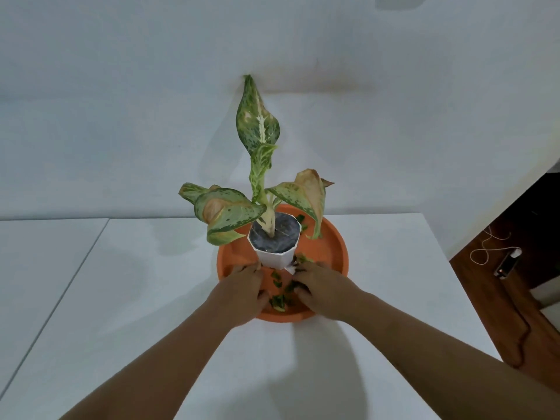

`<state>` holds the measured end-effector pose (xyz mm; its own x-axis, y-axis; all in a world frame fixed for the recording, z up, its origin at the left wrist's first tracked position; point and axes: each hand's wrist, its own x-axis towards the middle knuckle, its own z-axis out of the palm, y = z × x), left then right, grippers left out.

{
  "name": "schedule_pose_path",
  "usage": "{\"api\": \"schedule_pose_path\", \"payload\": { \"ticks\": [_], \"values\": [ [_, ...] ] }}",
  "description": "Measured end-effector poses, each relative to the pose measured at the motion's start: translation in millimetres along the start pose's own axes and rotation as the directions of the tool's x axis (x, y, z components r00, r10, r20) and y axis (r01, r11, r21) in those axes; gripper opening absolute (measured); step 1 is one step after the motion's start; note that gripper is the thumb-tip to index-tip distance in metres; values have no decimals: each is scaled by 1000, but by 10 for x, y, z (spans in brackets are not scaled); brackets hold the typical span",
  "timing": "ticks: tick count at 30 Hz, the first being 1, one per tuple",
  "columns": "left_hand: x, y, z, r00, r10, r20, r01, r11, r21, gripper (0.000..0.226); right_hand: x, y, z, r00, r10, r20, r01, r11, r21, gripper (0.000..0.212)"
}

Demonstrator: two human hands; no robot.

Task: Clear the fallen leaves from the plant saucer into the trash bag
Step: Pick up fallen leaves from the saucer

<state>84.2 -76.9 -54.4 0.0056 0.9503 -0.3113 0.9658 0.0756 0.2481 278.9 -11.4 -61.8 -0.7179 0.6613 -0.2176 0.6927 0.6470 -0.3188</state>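
Note:
An orange round saucer (330,253) sits on a white table and carries a white pot (274,257) with a speckled green plant (257,128). Several small green leaf bits (277,301) lie in the saucer's near part, and a few more leaf pieces (302,221) lie behind the pot. My left hand (242,291) rests palm-down in the saucer left of the near bits, fingers curled. My right hand (318,287) lies to their right, fingertips among leaf bits by the pot's base. What either hand holds is hidden. No trash bag is in view.
The white table (136,298) meets a white wall behind, with a seam (88,256) on its left. Its right edge drops to a wooden floor (515,304) where a cord and a small device (507,263) lie.

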Motion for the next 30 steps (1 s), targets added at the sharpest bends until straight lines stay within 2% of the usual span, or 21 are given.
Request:
{"api": "schedule_pose_path", "payload": {
  "ticks": [2, 3, 6, 9, 11, 12, 14, 16, 18, 21, 27, 30],
  "values": [
    [-56, 51, 4, 999, 39, -32, -42, 995, -90, 28, 9, 39, -37, 998, -50, -46, 53, 997, 58, 28],
    [-64, 72, 2, 998, 36, -61, -44, 990, -132, 28, 38, 89, -60, 996, -30, -89, 38, 996, 86, 27],
    [-51, 116, 3, 992, -44, -121, 22, 984, -174, 46, 177, 247, -98, 979, 96, -182, -71, 988, 139, 40],
    [-56, 197, 56, 993, -86, -83, 75, 989, -128, 64, 225, 261, -63, 993, 114, -31, -111, 990, 83, 56],
    [-98, 254, 91, 996, -73, -48, 67, 991, -114, 64, 165, 193, -48, 996, 55, 77, -57, 998, 34, 55],
    [-131, 275, 92, 998, -59, -36, 54, 990, -132, 62, 118, 174, -30, 995, 3, 98, -9, 998, 64, 49],
    [-179, 278, 83, 999, -2, -50, -7, 981, -193, 54, 29, 146, -36, 991, -98, 95, 81, 983, 168, 33],
    [-210, 276, 72, 996, 28, -89, -48, 972, -228, 44, -15, 179, -75, 989, -130, 77, 110, 969, 222, 26],
    [-205, 283, 63, 994, -33, -105, 10, 978, -208, 52, 17, 274, -136, 995, -100, -18, 102, 975, 200, 31],
    [-201, 343, 94, 984, -153, -90, 141, 982, -123, 72, 183, 430, -202, 991, 17, -134, -5, 996, 89, 45],
    [-172, 445, 110, 977, -203, -63, 195, 974, -117, 76, 505, 446, -257, 997, 50, -53, -50, 999, 1, 57],
    [-174, 428, 143, 975, -219, -46, 211, 966, -149, 75, 445, 410, -148, 996, 89, 5, -89, 995, 55, 55]
  ]
}}
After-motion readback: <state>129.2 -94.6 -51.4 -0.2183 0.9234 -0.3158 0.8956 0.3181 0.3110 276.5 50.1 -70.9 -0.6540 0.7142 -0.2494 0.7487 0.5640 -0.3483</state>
